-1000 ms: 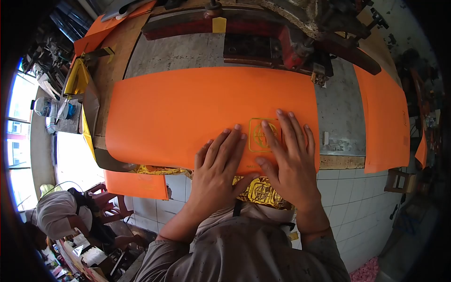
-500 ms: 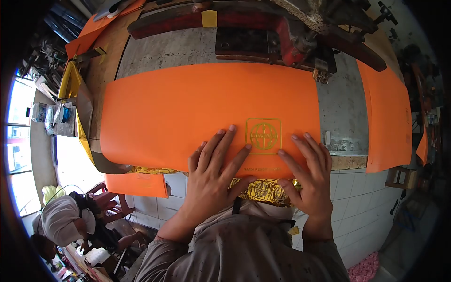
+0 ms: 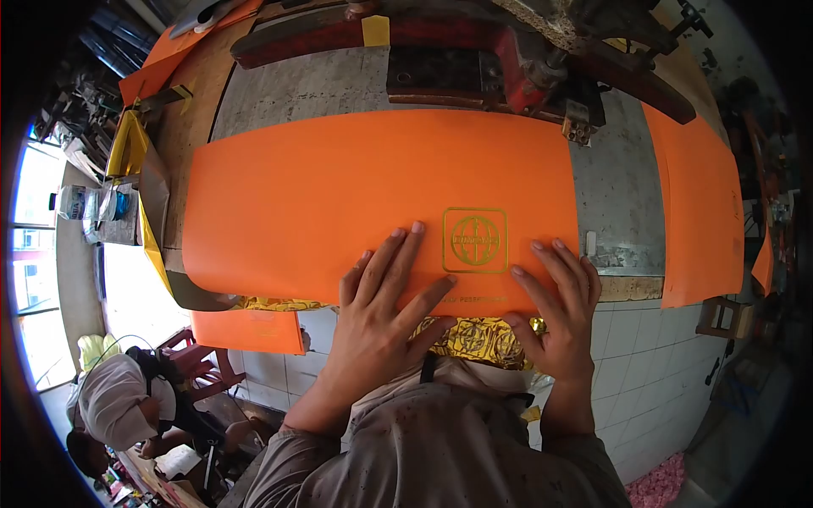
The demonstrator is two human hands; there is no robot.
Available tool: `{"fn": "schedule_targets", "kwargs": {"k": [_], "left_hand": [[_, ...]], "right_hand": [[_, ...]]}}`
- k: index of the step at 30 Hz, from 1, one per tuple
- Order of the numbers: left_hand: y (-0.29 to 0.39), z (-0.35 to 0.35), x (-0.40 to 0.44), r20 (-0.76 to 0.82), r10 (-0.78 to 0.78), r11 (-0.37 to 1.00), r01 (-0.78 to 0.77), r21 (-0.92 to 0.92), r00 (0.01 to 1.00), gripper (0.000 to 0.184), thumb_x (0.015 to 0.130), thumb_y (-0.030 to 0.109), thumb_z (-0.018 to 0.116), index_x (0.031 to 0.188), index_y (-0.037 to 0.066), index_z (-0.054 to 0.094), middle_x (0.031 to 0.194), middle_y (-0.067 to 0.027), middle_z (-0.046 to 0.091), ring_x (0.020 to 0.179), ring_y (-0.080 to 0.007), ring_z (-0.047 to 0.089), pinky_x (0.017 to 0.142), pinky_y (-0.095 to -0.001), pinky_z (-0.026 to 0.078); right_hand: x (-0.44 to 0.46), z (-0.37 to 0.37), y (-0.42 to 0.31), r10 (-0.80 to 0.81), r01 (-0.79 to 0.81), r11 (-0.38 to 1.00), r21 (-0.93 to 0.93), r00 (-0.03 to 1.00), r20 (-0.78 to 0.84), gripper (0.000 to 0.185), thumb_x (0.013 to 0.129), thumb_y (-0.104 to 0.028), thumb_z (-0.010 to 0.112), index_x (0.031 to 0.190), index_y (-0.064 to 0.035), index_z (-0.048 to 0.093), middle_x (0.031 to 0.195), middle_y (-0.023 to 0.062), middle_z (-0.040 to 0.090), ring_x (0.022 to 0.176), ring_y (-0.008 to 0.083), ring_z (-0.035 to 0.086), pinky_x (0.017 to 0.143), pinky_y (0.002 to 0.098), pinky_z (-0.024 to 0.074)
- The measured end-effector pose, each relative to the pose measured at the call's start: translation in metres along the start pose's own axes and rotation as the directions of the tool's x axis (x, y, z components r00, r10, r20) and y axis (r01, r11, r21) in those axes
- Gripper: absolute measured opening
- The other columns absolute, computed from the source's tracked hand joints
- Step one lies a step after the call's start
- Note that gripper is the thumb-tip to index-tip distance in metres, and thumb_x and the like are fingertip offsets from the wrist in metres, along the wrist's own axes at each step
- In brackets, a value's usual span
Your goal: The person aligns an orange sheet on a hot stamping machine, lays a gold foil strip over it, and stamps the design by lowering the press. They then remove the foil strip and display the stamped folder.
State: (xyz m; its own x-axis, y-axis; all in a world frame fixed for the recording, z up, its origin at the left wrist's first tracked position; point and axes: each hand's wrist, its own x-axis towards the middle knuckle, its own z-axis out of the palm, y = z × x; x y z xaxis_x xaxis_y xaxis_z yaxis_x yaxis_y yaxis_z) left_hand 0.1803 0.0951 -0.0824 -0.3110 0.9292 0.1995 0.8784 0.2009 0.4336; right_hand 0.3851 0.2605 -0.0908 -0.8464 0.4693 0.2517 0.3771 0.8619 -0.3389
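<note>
A large orange sheet [image 3: 339,186] lies across the metal bed of the press in front of me. Near its front right it bears a gold square emblem with a globe [image 3: 475,240] and a line of gold lettering beneath. My left hand [image 3: 381,296] rests on the sheet left of the emblem, fingers stretched out and apart. To the right of the emblem lies my right hand [image 3: 555,305], also with fingers spread on the sheet. Both thumbs are at the front edge, above crumpled gold foil [image 3: 478,340] that hangs there.
A red and black press frame [image 3: 449,38] spans the back of the bed. More orange sheets [image 3: 699,212] lie at the right, and an orange stack [image 3: 250,330] sits low at the left. A plastic bottle [image 3: 72,203] stands at far left. Another person [image 3: 118,398] bends at lower left.
The orange sheet has shifted very slightly away from me. My right hand's fingers have moved a little to the right, while my left hand has barely moved.
</note>
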Motion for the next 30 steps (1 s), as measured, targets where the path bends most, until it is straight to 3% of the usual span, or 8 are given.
{"fn": "schedule_targets", "kwargs": {"k": [4, 7, 10, 13, 14, 20, 23, 30], "left_hand": [[-0.001, 0.001, 0.0, -0.01, -0.012, 1.0, 0.012, -0.02, 1.0, 0.051, 0.081, 0.043, 0.083, 0.125, 0.021, 0.069, 0.16, -0.0206, 0.044, 0.146, -0.0383, 0.044, 0.114, -0.0516, 0.034], [-0.003, -0.001, -0.001, 0.012, 0.006, 1.0, -0.006, -0.008, 1.0, 0.05, 0.089, 0.041, 0.077, 0.132, 0.017, 0.066, 0.162, -0.0193, 0.041, 0.148, -0.0348, 0.041, 0.114, -0.0501, 0.034], [-0.001, -0.002, 0.0, 0.024, -0.042, 0.998, 0.043, -0.034, 0.999, 0.057, 0.09, 0.041, 0.077, 0.136, 0.012, 0.062, 0.161, -0.0181, 0.043, 0.147, -0.0339, 0.042, 0.114, -0.0499, 0.034], [-0.003, 0.002, -0.001, -0.037, -0.045, 0.998, 0.043, -0.055, 0.998, 0.061, 0.082, 0.041, 0.084, 0.13, 0.01, 0.063, 0.159, -0.016, 0.047, 0.145, -0.0334, 0.046, 0.114, -0.0504, 0.035], [-0.003, 0.003, -0.001, -0.037, -0.038, 0.998, 0.036, -0.043, 0.999, 0.061, 0.082, 0.041, 0.084, 0.13, 0.01, 0.063, 0.159, -0.0162, 0.047, 0.145, -0.0336, 0.046, 0.114, -0.0504, 0.035], [-0.003, 0.003, -0.002, -0.045, -0.006, 1.0, 0.005, -0.009, 0.999, 0.06, 0.083, 0.04, 0.083, 0.134, 0.014, 0.064, 0.159, -0.0171, 0.046, 0.145, -0.0352, 0.045, 0.114, -0.0515, 0.035], [-0.001, 0.002, -0.002, -0.041, 0.01, 1.0, -0.01, 0.0, 0.999, 0.057, 0.086, 0.041, 0.08, 0.136, 0.016, 0.064, 0.16, -0.0184, 0.043, 0.146, -0.0364, 0.044, 0.114, -0.0526, 0.035], [0.0, -0.001, -0.004, -0.024, 0.048, 0.998, -0.047, 0.03, 0.999, 0.052, 0.092, 0.041, 0.074, 0.137, 0.018, 0.065, 0.161, -0.0218, 0.04, 0.146, -0.0381, 0.041, 0.115, -0.054, 0.034]], "right_hand": [[-0.005, -0.003, 0.002, 0.028, -0.027, 0.999, 0.016, 0.998, -0.065, 0.045, 0.092, -0.04, 0.072, 0.128, -0.0129, 0.072, 0.148, 0.012, 0.056, 0.142, 0.0342, 0.047, 0.117, 0.0536, 0.0284], [-0.015, -0.003, 0.01, 0.035, -0.036, 0.999, -0.001, 0.988, -0.151, 0.041, 0.09, -0.034, 0.074, 0.123, -0.0085, 0.073, 0.145, 0.0129, 0.058, 0.14, 0.0354, 0.049, 0.113, 0.0513, 0.0327], [-0.029, -0.002, 0.016, 0.06, -0.057, 0.998, 0.019, 0.967, -0.247, 0.035, 0.089, -0.024, 0.074, 0.119, -0.0063, 0.073, 0.139, 0.013, 0.06, 0.133, 0.0356, 0.053, 0.109, 0.0484, 0.0379], [-0.042, 0.001, 0.019, 0.099, -0.085, 0.995, 0.054, 0.921, -0.378, 0.03, 0.088, -0.017, 0.074, 0.116, -0.0056, 0.073, 0.13, 0.0124, 0.062, 0.122, 0.0339, 0.057, 0.105, 0.0463, 0.0418], [-0.045, 0.001, 0.018, 0.125, -0.112, 0.992, 0.056, 0.9, -0.417, 0.026, 0.089, -0.013, 0.073, 0.113, -0.0036, 0.072, 0.121, 0.0119, 0.063, 0.113, 0.031, 0.058, 0.098, 0.044, 0.0459], [-0.071, 0.01, 0.016, 0.361, -0.274, 0.925, 0.262, 0.847, -0.391, 0.032, 0.093, -0.015, 0.071, 0.12, 0.0, 0.066, 0.113, 0.0147, 0.065, 0.101, 0.0296, 0.062, 0.09, 0.04, 0.0483], [-0.071, 0.013, 0.012, 0.372, -0.276, 0.917, 0.289, 0.852, -0.369, 0.035, 0.094, -0.014, 0.07, 0.124, 0.0011, 0.063, 0.111, 0.016, 0.067, 0.098, 0.0277, 0.064, 0.09, 0.0387, 0.048], [-0.075, 0.019, 0.0, 0.57, -0.305, 0.703, 0.643, 0.782, -0.252, 0.037, 0.096, -0.012, 0.069, 0.128, 0.004, 0.06, 0.112, 0.0121, 0.067, 0.102, 0.0186, 0.063, 0.092, 0.0353, 0.0466]]}}
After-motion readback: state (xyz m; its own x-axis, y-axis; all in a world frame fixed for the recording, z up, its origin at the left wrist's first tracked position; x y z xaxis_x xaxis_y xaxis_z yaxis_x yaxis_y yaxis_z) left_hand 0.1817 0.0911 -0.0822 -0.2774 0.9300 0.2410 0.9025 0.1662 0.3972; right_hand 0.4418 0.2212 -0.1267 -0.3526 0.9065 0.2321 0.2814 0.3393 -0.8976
